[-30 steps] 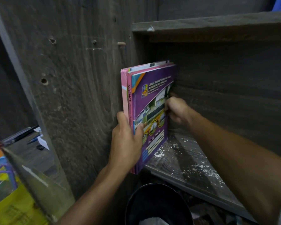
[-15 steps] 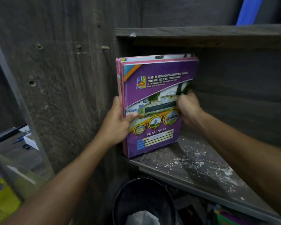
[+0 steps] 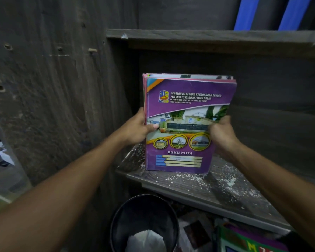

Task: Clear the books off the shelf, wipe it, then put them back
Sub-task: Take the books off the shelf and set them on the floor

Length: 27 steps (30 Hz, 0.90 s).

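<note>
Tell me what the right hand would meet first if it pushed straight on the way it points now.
The right hand grips the stack of books at its right edge, so it meets that first. Behind lies the shelf's back panel; how far back is unclear.

Both the left hand (image 3: 137,128) and the right hand (image 3: 222,132) are bare, with forearms uncovered as well.

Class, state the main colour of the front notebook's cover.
Mainly purple, with an orange stripe; the head view shows the front notebook best.
</note>
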Each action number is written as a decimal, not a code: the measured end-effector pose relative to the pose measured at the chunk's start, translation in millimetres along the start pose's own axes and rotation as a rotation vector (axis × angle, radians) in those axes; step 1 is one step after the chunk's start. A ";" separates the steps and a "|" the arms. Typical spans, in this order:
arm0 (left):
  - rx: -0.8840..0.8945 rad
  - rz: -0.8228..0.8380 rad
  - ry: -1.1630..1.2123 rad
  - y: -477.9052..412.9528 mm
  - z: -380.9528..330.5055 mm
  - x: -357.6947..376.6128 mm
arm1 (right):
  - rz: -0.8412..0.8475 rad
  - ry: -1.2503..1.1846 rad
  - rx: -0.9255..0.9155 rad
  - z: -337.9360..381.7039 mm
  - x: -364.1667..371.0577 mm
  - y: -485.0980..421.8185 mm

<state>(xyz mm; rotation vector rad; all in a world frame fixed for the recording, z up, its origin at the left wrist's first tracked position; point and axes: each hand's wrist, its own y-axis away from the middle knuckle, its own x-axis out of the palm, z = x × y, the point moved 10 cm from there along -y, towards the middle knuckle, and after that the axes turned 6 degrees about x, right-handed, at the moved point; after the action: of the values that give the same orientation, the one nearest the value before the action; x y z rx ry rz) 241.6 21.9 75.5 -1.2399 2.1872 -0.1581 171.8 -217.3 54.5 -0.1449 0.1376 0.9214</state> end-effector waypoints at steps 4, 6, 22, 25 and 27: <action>-0.027 -0.013 0.021 -1.8 5.1 1.0 | 0.028 -0.010 -0.043 -6.6 1.4 1.4; -0.041 -0.061 0.062 -1.2 7.1 -0.6 | 0.038 -0.011 -0.099 -6.3 -2.7 4.8; -0.027 -0.341 0.222 29.8 40.4 4.6 | 0.151 -0.341 -0.169 -39.3 -12.3 3.3; -0.018 -0.327 0.216 25.8 39.7 1.8 | 0.138 -0.404 -0.127 -41.0 -13.8 -0.2; -0.014 -0.305 0.204 23.2 38.6 0.3 | 0.157 -0.440 -0.098 -40.8 -11.6 1.4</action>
<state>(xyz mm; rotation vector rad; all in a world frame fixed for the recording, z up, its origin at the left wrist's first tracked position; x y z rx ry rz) 246.1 41.7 35.4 -1.6226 2.1551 -0.4091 161.5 -233.0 16.5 -0.0194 -0.3086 1.0967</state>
